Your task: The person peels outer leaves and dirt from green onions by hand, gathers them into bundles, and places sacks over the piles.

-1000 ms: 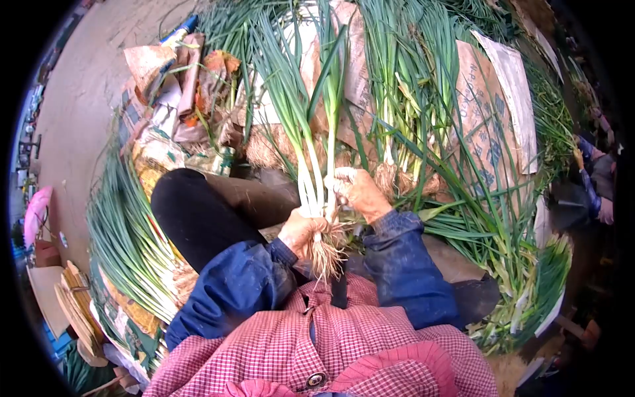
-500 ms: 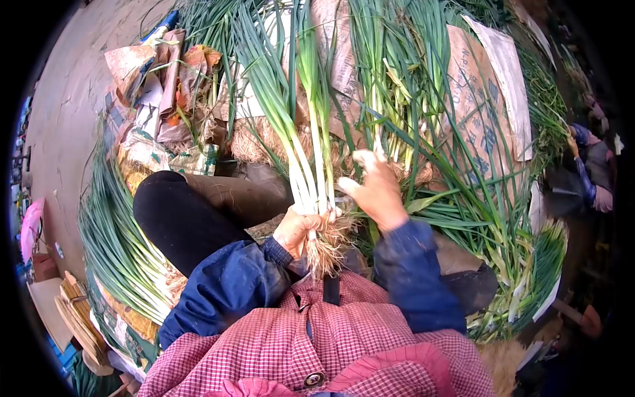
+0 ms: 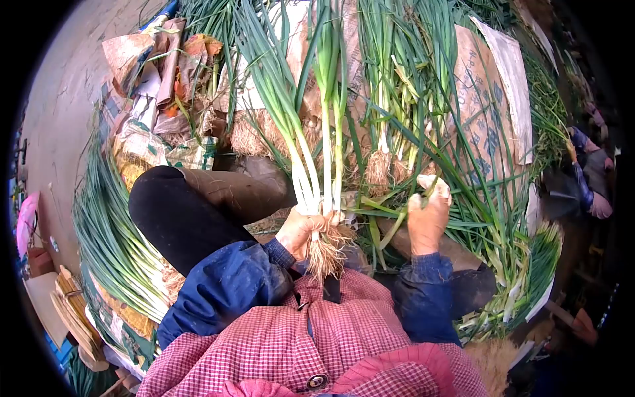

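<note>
My left hand (image 3: 301, 230) grips a bunch of green onions (image 3: 316, 165) near the roots, holding the stalks upright with the tangled roots hanging below my fist. Off to the right, my right hand (image 3: 428, 213) closes around a thin green stalk (image 3: 397, 228) lying in the loose heap of onions (image 3: 397, 119) in front of me. My knee in black trousers (image 3: 178, 212) sits left of the bunch.
A sorted row of green onions (image 3: 112, 231) lies at the left on sacks. Crumpled paper and bags (image 3: 159, 73) lie at the far left. Printed sacks (image 3: 483, 99) lie under the heap. Another person's sleeve (image 3: 589, 185) shows at the right edge.
My right hand has left the bunch, swung right and down, and closed on a stalk in the heap. The left hand still holds the bunch in place.
</note>
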The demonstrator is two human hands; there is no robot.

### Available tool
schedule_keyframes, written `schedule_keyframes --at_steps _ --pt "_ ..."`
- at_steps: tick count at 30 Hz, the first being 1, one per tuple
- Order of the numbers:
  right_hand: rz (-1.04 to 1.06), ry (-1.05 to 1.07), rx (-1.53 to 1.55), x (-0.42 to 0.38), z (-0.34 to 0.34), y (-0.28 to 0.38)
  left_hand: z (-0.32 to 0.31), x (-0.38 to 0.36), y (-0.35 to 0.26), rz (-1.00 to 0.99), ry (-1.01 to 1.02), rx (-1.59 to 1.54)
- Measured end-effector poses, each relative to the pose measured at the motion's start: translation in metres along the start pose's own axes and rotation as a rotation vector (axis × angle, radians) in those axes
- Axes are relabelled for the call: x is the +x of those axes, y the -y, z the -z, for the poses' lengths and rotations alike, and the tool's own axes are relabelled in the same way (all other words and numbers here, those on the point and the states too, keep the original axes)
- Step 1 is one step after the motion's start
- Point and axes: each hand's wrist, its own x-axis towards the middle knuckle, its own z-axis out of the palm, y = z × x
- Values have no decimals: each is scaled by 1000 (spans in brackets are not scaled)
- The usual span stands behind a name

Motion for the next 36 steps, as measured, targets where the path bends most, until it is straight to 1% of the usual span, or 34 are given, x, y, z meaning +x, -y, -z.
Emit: schedule_keyframes --at_steps 1,2,3,4,5,6,7,8,10,11,12,14,15,16,17,18,19,20,22,24,25,26,27,28,29,30,32,33,34,35,36 --pt "0 175 25 -3 -14 -12 2 2 1 0 5 6" --pt "-159 358 184 1 -19 7 3 5 4 39 88 -39" --pt "-312 597 639 10 -27 24 5 6 8 80 161 -84" --pt "-246 760 834 18 -45 33 6 2 12 86 153 -69" --pt "-295 1086 846 32 -39 55 7 -1 12 58 162 -12" --pt "-245 1030 961 26 -68 58 10 -2 9 24 173 49" --pt "-143 918 1006 25 -73 61 26 2 10 -18 216 44" --pt "-47 812 1035 23 -77 61 17 -8 3 -35 120 -18" --pt "-187 605 1140 15 -92 60 5 -13 -2 -53 114 -159" --pt "-242 594 947 16 -97 57 5 -16 -9 17 129 -141" --pt "-253 588 943 14 -100 52 2 -14 -8 39 3 -139" --pt "-244 428 383 18 -80 68 8 -8 -2 -73 -18 51" --pt "-238 368 396 17 -88 66 11 -5 0 -74 -15 50" --pt "-233 371 393 18 -89 69 11 -5 0 -82 -61 94" --pt "-188 336 295 19 -90 72 12 -5 1 -89 -109 131" --pt "-140 304 194 19 -91 73 16 -7 0 -91 -110 112" --pt "-121 291 177 20 -97 70 11 -14 -8 69 -77 -20" --pt "-323 325 193 32 -98 67 5 -20 -14 228 -38 -150" --pt "-340 257 234 59 -106 17 0 -35 -5 123 -147 -114" --pt "-63 337 -27 67 -79 23 2 -39 3 -30 -151 -27" --pt "-116 500 -44 57 -69 44 6 -31 8 -51 -140 32" --pt "-145 671 -15 48 -40 83 9 -21 11 -77 -126 92" --pt "-142 732 110 30 -53 86 -2 -20 12 -44 -139 83" --pt "54 687 227 17 -61 81 -11 -21 11 -13 -157 82" --pt "-165 881 720 14 -65 81 -4 -17 14 -55 -146 169" --pt "-404 1046 1222 10 -69 81 3 -17 19 -40 -154 163" --pt "-642 897 1448 -2 -95 80 7 -20 20 -54 -131 63" --pt "-642 756 1510 -7 -108 75 5 -21 19 -54 -127 72" --pt "-612 650 1368 -4 -103 83 -9 -28 14 -31 -97 -36" --pt "-406 573 1140 -2 -102 85 -16 -31 12 -7 -66 -145" --pt "-213 496 905 0 -101 85 -12 -28 16 0 -63 -147"
